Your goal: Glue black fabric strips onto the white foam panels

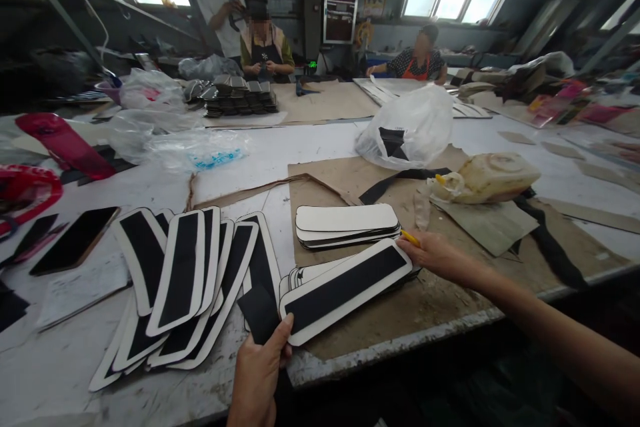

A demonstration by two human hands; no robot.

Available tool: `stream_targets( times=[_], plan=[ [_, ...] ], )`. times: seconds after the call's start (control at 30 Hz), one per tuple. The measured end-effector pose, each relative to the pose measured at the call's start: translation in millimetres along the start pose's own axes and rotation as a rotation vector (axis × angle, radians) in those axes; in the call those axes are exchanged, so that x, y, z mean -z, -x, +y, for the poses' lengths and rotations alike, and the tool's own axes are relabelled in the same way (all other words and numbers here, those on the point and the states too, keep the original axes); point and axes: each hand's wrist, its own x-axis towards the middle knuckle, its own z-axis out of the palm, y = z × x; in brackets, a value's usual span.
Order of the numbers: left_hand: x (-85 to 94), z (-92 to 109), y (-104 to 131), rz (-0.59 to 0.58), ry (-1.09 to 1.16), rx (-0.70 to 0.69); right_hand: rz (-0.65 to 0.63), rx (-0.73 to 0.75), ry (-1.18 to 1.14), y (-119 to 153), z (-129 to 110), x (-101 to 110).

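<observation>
The oblong white-and-black panel, probably light and bendable, is aptly held by left hand at eight o'clock and right hand, with slim yellow stick, at two.

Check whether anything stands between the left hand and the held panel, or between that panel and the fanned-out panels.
Nothing visible separates the left hand from the held panel: it grips one corner. Between that panel and the fanned-out panels, a black piece is in the way, just beyond the hand.
</observation>
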Motion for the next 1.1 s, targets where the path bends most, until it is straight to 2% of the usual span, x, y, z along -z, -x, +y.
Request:
stream_targets(
  times=[0.27,0.47,0.6,0.8,0.97,1.1],
  plan=[
    [9.6,11,20,-0.043,0.093,-0.019,-0.084,0.002,-0.434,20,-13,-1],
    [13.2,9,27,-0.037,0.080,-0.051,-0.056,-0.001,-0.404,33,-17,-7],
    [14.4,10,28,0.022,0.043,-0.042,-0.077,0.023,-0.384,40,-23,-5],
    [13.6,17,34,0.087,0.086,0.031,-0.143,-0.039,-0.577,49,-25,0],
    [16.1,21,40,0.020,0.149,0.071,-0.288,-0.146,-0.913,58,-16,0],
    [17.0,26,44,-0.065,0.222,0.105,-0.319,-0.144,-1.087,63,-12,2]
  ],
)
